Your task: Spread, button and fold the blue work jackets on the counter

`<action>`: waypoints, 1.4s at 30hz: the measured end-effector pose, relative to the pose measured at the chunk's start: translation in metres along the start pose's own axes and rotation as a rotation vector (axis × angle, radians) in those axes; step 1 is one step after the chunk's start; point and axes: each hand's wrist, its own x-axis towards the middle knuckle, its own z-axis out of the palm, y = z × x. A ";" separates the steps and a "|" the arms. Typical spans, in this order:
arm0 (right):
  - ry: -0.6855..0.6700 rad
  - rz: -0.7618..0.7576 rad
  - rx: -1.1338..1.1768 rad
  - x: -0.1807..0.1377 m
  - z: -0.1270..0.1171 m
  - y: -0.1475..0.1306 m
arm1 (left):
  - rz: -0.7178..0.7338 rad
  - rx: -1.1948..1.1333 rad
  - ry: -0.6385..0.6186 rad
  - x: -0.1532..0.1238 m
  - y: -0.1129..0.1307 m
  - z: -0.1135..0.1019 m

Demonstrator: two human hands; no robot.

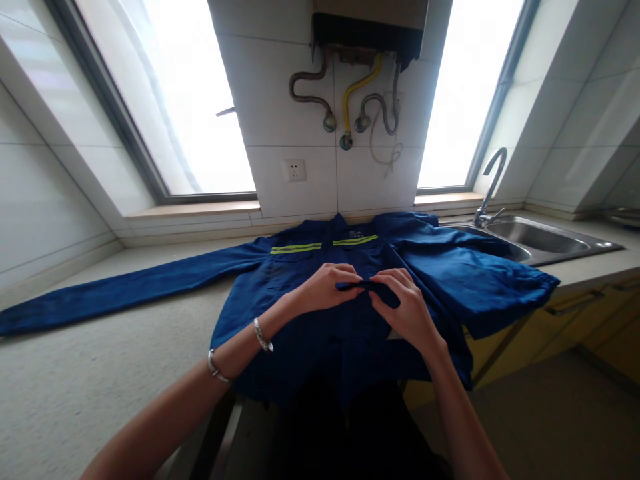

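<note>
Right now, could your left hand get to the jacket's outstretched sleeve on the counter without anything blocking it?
Probably yes. The left hand is pinching the front of the blue jacket, and the outstretched sleeve lies flat on the counter to its left with nothing between them. The far cuff may be a stretch.

**No legible text**

Nothing can be read here. The jacket [320,293] carries a small pale mark on the chest, just above the right-hand reflective stripe [355,240], but it is too small and blurred to make out as letters or a logo. The wall socket [295,171], the heater [370,27] and the sink [537,239] show no readable labels, brands or numbers.
</note>
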 end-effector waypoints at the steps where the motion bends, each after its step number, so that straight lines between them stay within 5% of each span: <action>1: -0.049 -0.015 0.050 0.000 0.000 0.002 | 0.015 0.021 -0.016 0.000 0.002 -0.001; 14: -0.185 -0.074 0.180 -0.003 0.000 0.010 | 0.065 0.207 -0.251 0.003 0.027 -0.014; 27: -0.029 -0.056 0.245 -0.008 0.014 0.014 | -0.004 0.225 -0.237 0.006 0.025 -0.015; 42: -0.100 -0.088 0.301 -0.012 0.016 0.009 | 0.082 0.184 -0.220 0.002 0.026 -0.014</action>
